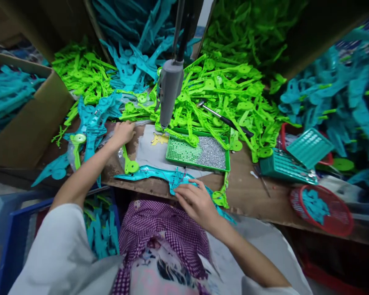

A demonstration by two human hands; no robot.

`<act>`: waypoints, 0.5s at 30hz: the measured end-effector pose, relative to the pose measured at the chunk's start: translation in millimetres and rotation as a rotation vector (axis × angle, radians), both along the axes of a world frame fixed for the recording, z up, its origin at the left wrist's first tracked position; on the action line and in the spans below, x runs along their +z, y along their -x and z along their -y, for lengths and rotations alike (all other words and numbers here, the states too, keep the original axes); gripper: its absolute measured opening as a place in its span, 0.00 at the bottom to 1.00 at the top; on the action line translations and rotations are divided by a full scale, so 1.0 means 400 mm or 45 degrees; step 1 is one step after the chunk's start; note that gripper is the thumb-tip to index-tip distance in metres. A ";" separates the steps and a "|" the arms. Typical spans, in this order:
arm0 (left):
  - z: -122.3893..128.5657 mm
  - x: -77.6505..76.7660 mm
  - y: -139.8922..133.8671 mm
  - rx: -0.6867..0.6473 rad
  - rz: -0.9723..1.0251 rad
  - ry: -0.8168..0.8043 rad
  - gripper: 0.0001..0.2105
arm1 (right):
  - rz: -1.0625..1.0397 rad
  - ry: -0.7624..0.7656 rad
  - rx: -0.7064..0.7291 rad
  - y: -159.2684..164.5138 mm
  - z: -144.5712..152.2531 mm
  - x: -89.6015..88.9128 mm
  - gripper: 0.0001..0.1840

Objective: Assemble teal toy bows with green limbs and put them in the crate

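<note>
A long turquoise plastic piece (pixel 150 173) lies along the front edge of the table, with thin wires near its middle. The fingers of my right hand (pixel 197 198) are closed on its central part. A lime green arm-shaped piece (pixel 220 198) sits by its right end. Farther left, my left hand (pixel 124 133) is at the edge of a pale cloth, fingers bent; what is under them I cannot make out. Just below that hand is another lime green piece (pixel 130 165). Joined turquoise pieces (pixel 92 119) lie left of it.
A grey power screwdriver (pixel 170 92) hangs above a green tray (pixel 228 162) of small metal screws. Behind are piles of lime green parts (pixel 221 86) and turquoise parts (pixel 135 65). A hammer (pixel 224 119) rests on the green pile. Red baskets (pixel 335 213) stand right, a cardboard box (pixel 52 110) left.
</note>
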State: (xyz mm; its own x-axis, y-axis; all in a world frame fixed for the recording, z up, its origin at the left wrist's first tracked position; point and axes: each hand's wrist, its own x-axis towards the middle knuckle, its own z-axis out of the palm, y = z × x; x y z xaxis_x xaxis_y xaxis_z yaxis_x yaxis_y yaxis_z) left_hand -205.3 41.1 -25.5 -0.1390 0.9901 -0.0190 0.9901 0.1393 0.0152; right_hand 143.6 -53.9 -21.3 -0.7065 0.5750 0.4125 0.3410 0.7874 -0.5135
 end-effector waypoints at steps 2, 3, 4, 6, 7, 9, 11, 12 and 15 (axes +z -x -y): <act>-0.035 -0.007 0.013 0.005 -0.020 0.039 0.16 | -0.036 0.007 -0.018 -0.014 0.014 0.001 0.07; -0.044 -0.009 0.022 0.013 -0.015 0.039 0.16 | -0.053 0.026 -0.030 -0.021 0.021 0.005 0.07; -0.048 -0.010 0.031 0.017 -0.006 0.041 0.16 | -0.074 0.073 -0.038 -0.027 0.028 0.012 0.07; -0.046 -0.008 0.044 0.020 0.013 0.029 0.16 | -0.149 0.246 -0.039 -0.033 0.042 0.034 0.06; -0.040 -0.006 0.048 0.029 0.025 0.008 0.17 | -0.206 0.348 -0.025 -0.030 0.047 0.047 0.06; -0.023 0.001 0.049 0.075 0.043 -0.066 0.17 | -0.340 0.541 0.018 -0.007 0.054 0.072 0.07; 0.003 0.016 0.047 0.143 0.043 -0.146 0.17 | -0.429 0.695 0.045 0.039 0.052 0.082 0.07; 0.020 0.027 0.045 0.180 0.035 -0.182 0.16 | -0.435 0.765 0.038 0.066 0.048 0.080 0.06; 0.098 0.070 0.042 0.292 0.008 -0.318 0.15 | -0.310 0.900 0.075 0.130 0.036 0.055 0.10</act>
